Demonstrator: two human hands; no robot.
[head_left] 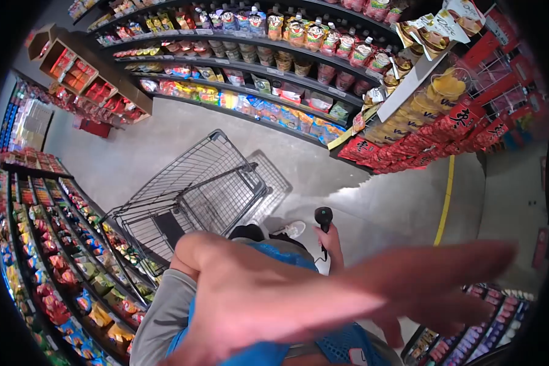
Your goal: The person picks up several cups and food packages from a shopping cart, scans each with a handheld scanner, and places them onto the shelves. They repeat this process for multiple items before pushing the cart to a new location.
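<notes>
My left hand (311, 296) is raised close to the camera, large and blurred. Its fingers stretch out to the right, and nothing shows in it. Lower down, my right hand (330, 244) is closed around the handle of a black handheld scanner (324, 216). The scanner has a rounded head with a small green light, and a thin cord loops below it. My left hand covers much of my body and the right forearm. Under the left arm shows a grey sleeve (165, 311); blue mesh clothing (348, 346) appears below the hand.
A wire shopping cart (168, 227) stands on the floor just ahead to the left. Snack shelves (61, 268) line the left, and more shelves (250, 46) curve across the far side. Red bags (409, 143) hang on a right display. A yellow line (446, 198) marks the floor.
</notes>
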